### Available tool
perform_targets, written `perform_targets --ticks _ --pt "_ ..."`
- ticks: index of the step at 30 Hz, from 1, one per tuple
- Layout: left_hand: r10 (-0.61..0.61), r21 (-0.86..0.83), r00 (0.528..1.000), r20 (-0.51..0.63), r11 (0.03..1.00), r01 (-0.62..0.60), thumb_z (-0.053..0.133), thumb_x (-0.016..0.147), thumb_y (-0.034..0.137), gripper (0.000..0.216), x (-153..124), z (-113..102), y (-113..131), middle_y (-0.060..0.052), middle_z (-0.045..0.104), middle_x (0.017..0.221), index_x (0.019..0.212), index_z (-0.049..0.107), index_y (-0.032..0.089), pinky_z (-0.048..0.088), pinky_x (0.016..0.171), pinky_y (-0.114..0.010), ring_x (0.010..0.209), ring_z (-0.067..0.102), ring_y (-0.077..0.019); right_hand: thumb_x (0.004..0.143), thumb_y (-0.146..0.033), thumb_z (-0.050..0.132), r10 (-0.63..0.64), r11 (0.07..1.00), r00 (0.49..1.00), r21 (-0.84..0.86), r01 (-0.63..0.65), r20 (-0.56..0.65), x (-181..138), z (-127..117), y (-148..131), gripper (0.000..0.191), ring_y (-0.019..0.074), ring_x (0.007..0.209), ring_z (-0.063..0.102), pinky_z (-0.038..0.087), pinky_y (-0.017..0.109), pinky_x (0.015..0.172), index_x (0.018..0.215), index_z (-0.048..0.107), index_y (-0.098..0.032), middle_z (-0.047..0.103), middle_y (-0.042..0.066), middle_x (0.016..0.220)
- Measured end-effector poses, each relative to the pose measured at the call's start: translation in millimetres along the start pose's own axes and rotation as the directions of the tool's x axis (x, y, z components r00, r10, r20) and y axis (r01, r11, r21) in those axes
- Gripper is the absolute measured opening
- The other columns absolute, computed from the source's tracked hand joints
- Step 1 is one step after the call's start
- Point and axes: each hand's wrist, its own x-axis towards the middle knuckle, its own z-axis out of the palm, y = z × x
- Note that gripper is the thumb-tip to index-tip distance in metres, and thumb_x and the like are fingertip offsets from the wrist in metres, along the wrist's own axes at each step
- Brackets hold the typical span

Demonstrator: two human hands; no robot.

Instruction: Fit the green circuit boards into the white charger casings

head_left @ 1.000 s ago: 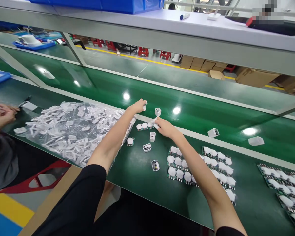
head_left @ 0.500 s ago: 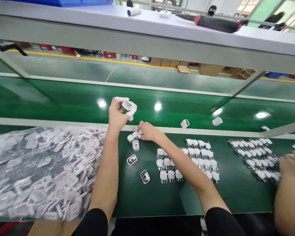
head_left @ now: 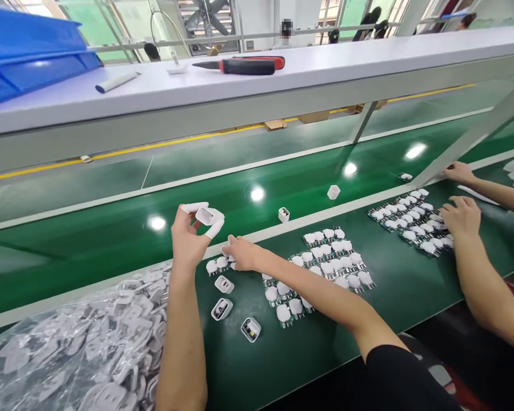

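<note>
My left hand (head_left: 185, 240), with white covers on its fingertips, holds a hollow white charger housing (head_left: 205, 216) above the green belt, its opening facing me. Below and to the right, my right hand (head_left: 246, 254) has its fingers closed at the right end of a short row of circuit boards (head_left: 212, 266) topped with white lumps. Its fingertips partly hide the board there. Nearer to me are a white housing with a slot (head_left: 224, 284) and two housings with parts inside, one (head_left: 221, 309) on the left, the other (head_left: 251, 329) closer.
A bag of white plastic pieces (head_left: 128, 337) lies at left. Rows of white-topped boards (head_left: 325, 265) lie under and beyond my right forearm. Two housings stand on the conveyor belt (head_left: 205, 202). A co-worker's hands (head_left: 462, 217) are at right. Pliers (head_left: 248, 65) lie on the shelf overhead.
The view has turned to the right and lifted, showing more of the co-worker and shelf. My left hand still holds the housing; my right hand stays at the short row of boards.
</note>
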Motion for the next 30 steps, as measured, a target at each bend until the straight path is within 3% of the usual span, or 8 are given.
perform_targets --ticks 6,14,19,21,24,25,27,30 --pt "0.011 0.034 0.997 0.082 0.999 -0.013 0.101 0.072 0.043 0.057 -7.7 11.4 7.7 -0.005 0.070 0.115 0.117 0.072 0.025 0.068 0.094 -0.039 0.104 0.074 -0.0219 0.108 -0.039 0.078 0.057 0.997 0.994 0.063 -0.051 -0.095 -13.5 9.4 -4.0 0.041 0.0292 0.129 0.073 0.068 0.051 0.105 0.143 0.069 -0.020 0.069 0.012 0.149" --pt "0.015 0.085 0.983 0.181 0.996 -0.031 0.100 0.075 0.040 0.053 -13.8 22.6 12.2 -0.005 0.068 0.115 0.120 0.076 0.027 0.067 0.094 -0.038 0.103 0.072 -0.0209 0.107 -0.042 0.080 0.094 0.965 0.990 0.253 -0.065 -0.105 -32.8 9.1 9.3 0.036 0.0270 0.123 0.075 0.067 0.050 0.106 0.134 0.074 -0.018 0.075 0.011 0.139" --pt "0.013 0.105 0.979 0.203 0.994 -0.035 0.099 0.077 0.037 0.049 -14.6 20.9 24.2 -0.003 0.065 0.110 0.121 0.079 0.030 0.067 0.093 -0.038 0.101 0.071 -0.0208 0.097 -0.027 0.088 0.137 0.887 0.970 0.461 -0.030 -0.201 -60.4 -14.6 41.3 0.021 0.0227 0.100 0.078 0.067 0.042 0.096 0.110 0.078 -0.015 0.081 0.009 0.109" --pt "0.013 0.100 0.980 0.201 0.994 -0.033 0.099 0.076 0.036 0.051 -15.4 17.8 29.8 -0.003 0.067 0.110 0.121 0.078 0.029 0.067 0.093 -0.038 0.101 0.072 -0.0216 0.095 -0.023 0.087 0.138 0.833 0.947 0.551 0.047 -0.289 -78.1 -34.3 53.7 0.028 0.0211 0.099 0.079 0.068 0.037 0.095 0.120 0.078 -0.015 0.082 0.010 0.113" --pt "0.024 0.070 0.974 0.225 0.997 -0.040 0.099 0.077 0.029 0.049 -19.9 12.9 41.1 -0.003 0.073 0.111 0.121 0.077 0.028 0.067 0.094 -0.036 0.100 0.074 -0.0209 0.104 -0.026 0.075 0.120 0.767 0.893 0.612 0.195 -0.434 -108.9 -68.3 61.7 0.052 0.0201 0.119 0.077 0.066 0.043 0.111 0.155 0.064 -0.022 0.075 0.011 0.138" --pt "0.033 0.059 0.968 0.249 0.997 -0.050 0.098 0.079 0.027 0.047 -22.0 11.9 45.7 -0.003 0.074 0.111 0.121 0.078 0.028 0.066 0.093 -0.035 0.099 0.074 -0.0203 0.106 -0.028 0.074 0.109 0.734 0.860 0.624 0.268 -0.499 -119.1 -79.0 61.0 0.053 0.0191 0.116 0.077 0.066 0.045 0.113 0.157 0.063 -0.025 0.075 0.008 0.133" --pt "0.081 0.030 0.948 0.307 0.995 -0.095 0.095 0.083 0.021 0.042 -25.9 11.5 55.1 -0.003 0.073 0.110 0.121 0.078 0.028 0.066 0.092 -0.034 0.097 0.073 -0.0190 0.100 -0.028 0.084 0.118 0.552 0.713 0.643 0.532 -0.691 -137.3 -97.1 56.0 0.046 0.0200 0.100 0.077 0.070 0.050 0.103 0.145 0.074 -0.030 0.075 0.005 0.119" --pt "0.213 -0.012 0.894 0.395 0.974 -0.227 0.090 0.086 0.013 0.042 -29.1 14.0 65.3 -0.003 0.072 0.109 0.124 0.078 0.027 0.065 0.089 -0.034 0.095 0.072 -0.0182 0.084 -0.018 0.099 0.112 0.487 0.563 0.539 0.687 -0.819 -155.3 -113.1 43.4 0.055 0.0275 0.112 0.081 0.074 0.053 0.098 0.133 0.081 -0.034 0.080 0.006 0.120"
